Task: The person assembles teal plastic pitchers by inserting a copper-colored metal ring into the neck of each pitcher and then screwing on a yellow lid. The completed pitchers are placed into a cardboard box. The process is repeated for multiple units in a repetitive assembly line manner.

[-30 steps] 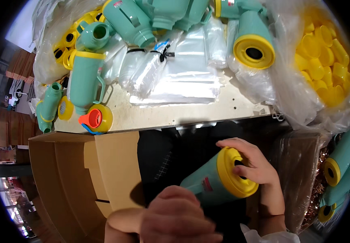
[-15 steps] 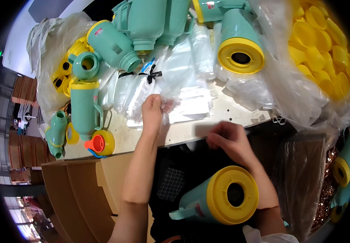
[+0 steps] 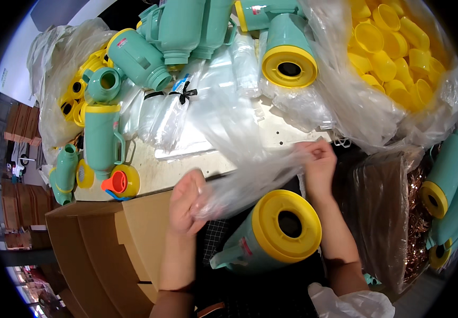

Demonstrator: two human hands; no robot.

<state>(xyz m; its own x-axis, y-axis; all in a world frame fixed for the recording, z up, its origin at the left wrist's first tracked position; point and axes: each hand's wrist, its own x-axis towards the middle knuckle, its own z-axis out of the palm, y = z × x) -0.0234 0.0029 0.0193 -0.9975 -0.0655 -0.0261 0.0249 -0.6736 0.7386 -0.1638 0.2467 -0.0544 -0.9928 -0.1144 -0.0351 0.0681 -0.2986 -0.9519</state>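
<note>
Between my hands a clear plastic bag [image 3: 250, 183] is stretched out, blurred by motion. My left hand [image 3: 187, 202] is closed on its left end, and my right hand [image 3: 319, 161] pinches the other end. Just below the bag, at my lap, lies a green flask body [image 3: 245, 241] with a handle and a yellow ring base [image 3: 260, 228] facing up. Behind the bag, a stack of flat clear bags [image 3: 223, 90] covers part of the table.
Several green flask bodies [image 3: 178, 32] stand along the table's back. A plastic-lined heap of yellow cups [image 3: 393, 58] is at the right. An open cardboard box [image 3: 101, 249] sits lower left, beside the table edge. An orange-red cap [image 3: 116, 183] lies on the near left corner.
My left hand has drawn a bag off the stack toward me. My right hand has risen and taken the bag's other end. The view has shifted slightly.
</note>
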